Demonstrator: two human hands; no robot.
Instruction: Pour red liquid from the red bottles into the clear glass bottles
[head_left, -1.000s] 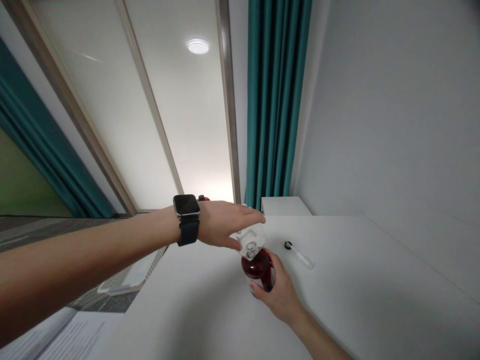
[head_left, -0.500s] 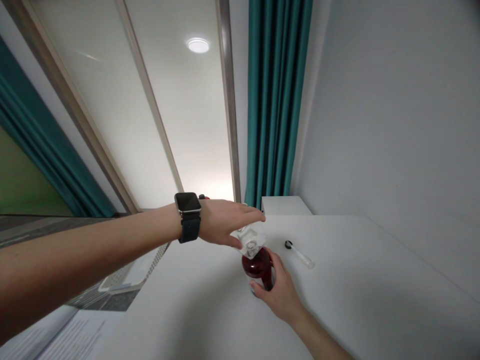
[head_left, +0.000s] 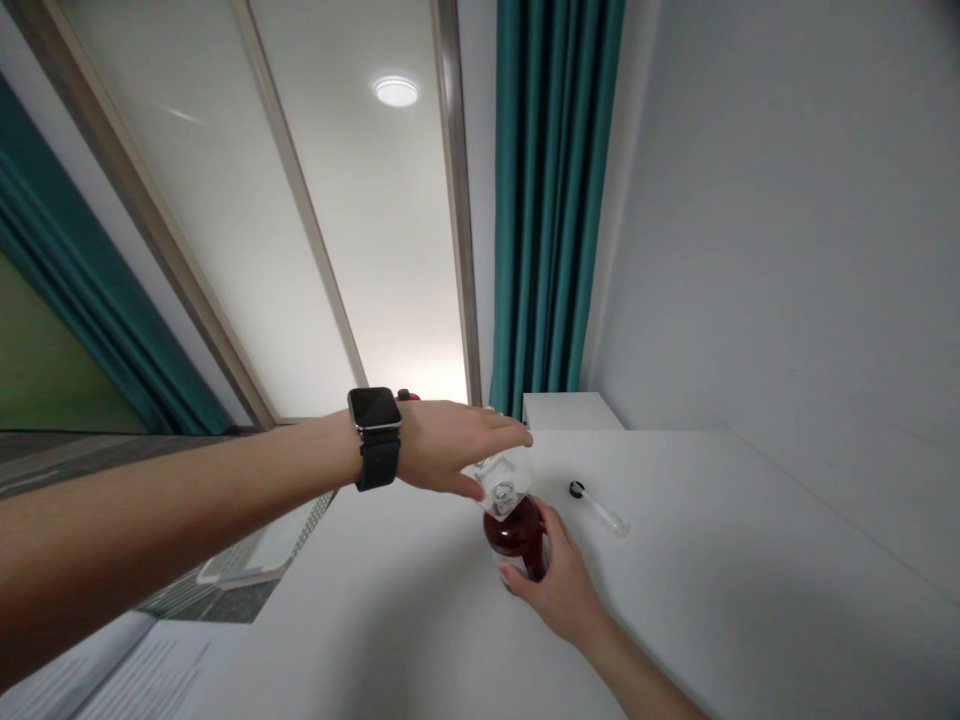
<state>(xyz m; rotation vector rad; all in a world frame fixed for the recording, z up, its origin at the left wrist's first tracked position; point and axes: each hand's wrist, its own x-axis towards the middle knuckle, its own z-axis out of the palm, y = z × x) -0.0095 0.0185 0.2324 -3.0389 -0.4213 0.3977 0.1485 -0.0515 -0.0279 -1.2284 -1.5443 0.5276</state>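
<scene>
From the head camera, I am looking along a steeply tilted scene, with both of the person's hands meeting near the middle of the frame. The right hand (head_left: 559, 590) is coming in from the lower right and is clamping around the body of a dark red bottle (head_left: 514, 535), which is standing just right of centre over a white table (head_left: 750, 620). The left hand (head_left: 450, 455), wearing a black-strapped smartwatch (head_left: 373, 435), is reaching in from the left and curving over a clear plastic top (head_left: 504, 490) on the bottle. I cannot tell whether it is gripping that top or only touching it. Near the bottle, to its right, a clear tube with a black end (head_left: 598, 510) is lying on the table. A white box (head_left: 571, 412) is sitting at the table's far edge beneath a teal curtain (head_left: 555, 200), while a white plastic tray (head_left: 247, 552) and printed papers (head_left: 135, 680) are lying toward the lower left.
</scene>
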